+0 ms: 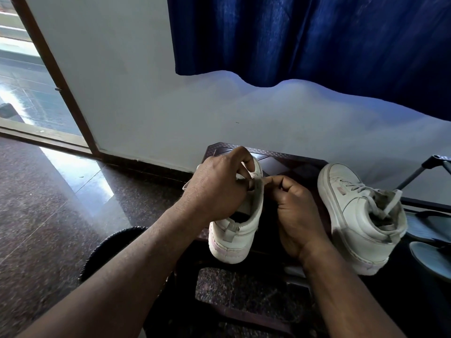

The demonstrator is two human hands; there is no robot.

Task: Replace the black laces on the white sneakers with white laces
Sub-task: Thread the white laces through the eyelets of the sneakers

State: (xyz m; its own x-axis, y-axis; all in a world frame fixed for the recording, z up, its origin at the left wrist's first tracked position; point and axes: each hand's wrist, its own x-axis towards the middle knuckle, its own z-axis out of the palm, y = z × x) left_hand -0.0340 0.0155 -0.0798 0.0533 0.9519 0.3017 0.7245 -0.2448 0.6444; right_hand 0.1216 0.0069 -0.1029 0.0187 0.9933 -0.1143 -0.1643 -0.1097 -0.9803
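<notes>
Grips the near sneaker (234,242) round its upper with the left hand (217,189), heel toward the front edge of the low table (275,162), and pinches a white lace (258,189) by the eyelets with the right hand (292,211); leaves the second sneaker (353,223), laced in white, at the right edge. Risks, by judgement, slipping the lace out of the pinch or skipping an eyelet hidden under the fingers, and nudging the second sneaker off that edge. Stands dark and patterned on a polished speckled floor (48,215), against a white wall (146,93) under a blue curtain (317,32).
</notes>
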